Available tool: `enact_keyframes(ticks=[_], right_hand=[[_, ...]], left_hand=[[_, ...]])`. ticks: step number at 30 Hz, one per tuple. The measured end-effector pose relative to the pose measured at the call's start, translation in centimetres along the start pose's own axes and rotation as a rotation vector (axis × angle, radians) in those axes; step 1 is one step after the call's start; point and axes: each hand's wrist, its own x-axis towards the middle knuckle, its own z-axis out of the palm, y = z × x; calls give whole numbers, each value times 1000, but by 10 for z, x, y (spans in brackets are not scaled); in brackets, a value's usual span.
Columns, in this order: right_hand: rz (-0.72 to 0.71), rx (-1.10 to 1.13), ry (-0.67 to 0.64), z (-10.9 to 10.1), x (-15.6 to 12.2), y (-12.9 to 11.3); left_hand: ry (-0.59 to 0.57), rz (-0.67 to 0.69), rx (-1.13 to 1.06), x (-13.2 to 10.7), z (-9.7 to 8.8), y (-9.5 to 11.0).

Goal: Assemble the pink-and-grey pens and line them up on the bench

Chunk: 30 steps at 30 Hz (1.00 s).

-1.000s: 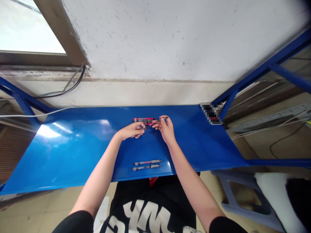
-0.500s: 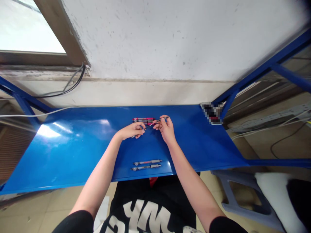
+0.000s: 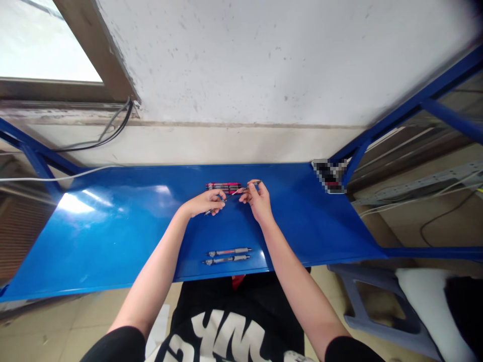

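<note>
Over the table's middle, my left hand [image 3: 210,202] is closed, thumb and fingertips pinching one end of a slim dark pen [image 3: 233,195]. Its tip sticks out below the left fingers. My right hand [image 3: 256,199] pinches the pen's other end, which points up and to the right. Between the hands shows a thin stretch, perhaps a refill; whether the parts are joined I cannot tell. Just behind the hands lies a row of pink and dark pens [image 3: 223,186], partly covered by my fingers. Closer to me, a grey pen [image 3: 229,252] and another grey pen [image 3: 226,260] lie side by side.
The blue table [image 3: 124,241] stands against a white wall [image 3: 241,143], with blue frame bars [image 3: 400,113] at its sides. A pixelated item [image 3: 332,176] sits at the back right corner. A white cable [image 3: 64,178] crosses the back left. A grey stool [image 3: 381,301] stands at the lower right.
My right hand has shifted very slightly to the right with its end of the pen. My left hand and the pens on the table look unmoved.
</note>
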Motion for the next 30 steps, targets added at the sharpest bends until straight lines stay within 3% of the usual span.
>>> enact_keyframes(ticks=[10,30], right_hand=[[6,112,-25,-1,0,1],[69,121,-87,-2,0,0]], left_hand=[[61,-32,-33,1,2,1],[50,-57,-98,5,0,-9]])
